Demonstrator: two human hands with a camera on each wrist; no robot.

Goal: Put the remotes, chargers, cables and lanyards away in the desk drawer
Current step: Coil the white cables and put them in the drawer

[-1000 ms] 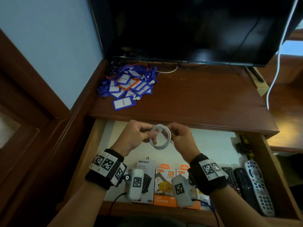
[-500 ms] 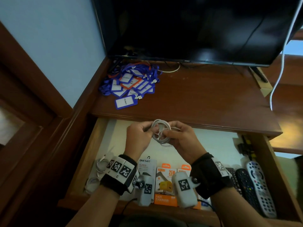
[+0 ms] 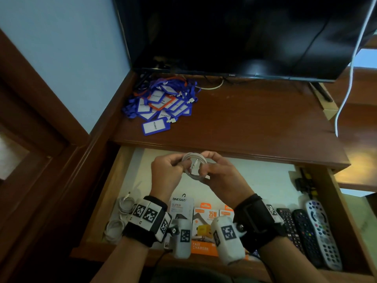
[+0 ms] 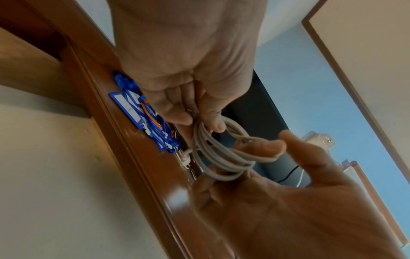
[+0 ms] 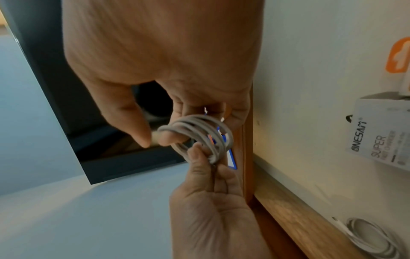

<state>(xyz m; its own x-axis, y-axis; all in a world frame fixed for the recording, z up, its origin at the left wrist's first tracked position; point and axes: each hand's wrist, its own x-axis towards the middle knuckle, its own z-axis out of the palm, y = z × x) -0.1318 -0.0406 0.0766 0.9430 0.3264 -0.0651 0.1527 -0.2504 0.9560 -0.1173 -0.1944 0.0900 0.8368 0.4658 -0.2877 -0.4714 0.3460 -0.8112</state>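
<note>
Two hands work together above the open drawer (image 3: 114, 193), which sits pulled out below the front edge of the table (image 3: 244, 123). Inside it, along the front edge, lie three remotes (image 3: 306, 231) at the right corner, boxed chargers (image 3: 202, 225) in the middle and coiled cables (image 3: 120, 217) at the left corner, apparently sorted by kind. Only the lanyards (image 3: 161, 105) are not yet stowed, heaped at the table's back left corner beneath the television (image 3: 234, 33). A white cable (image 3: 193, 166) is held over the drawer's middle, wound into a small coil, judged so that it stores compactly. Left hand (image 3: 166, 170) is closed, pinching one side of the coil between thumb and fingers. Right hand (image 3: 218, 170) is likewise curled, gripping the opposite side, a loose plug end showing between them.
</note>
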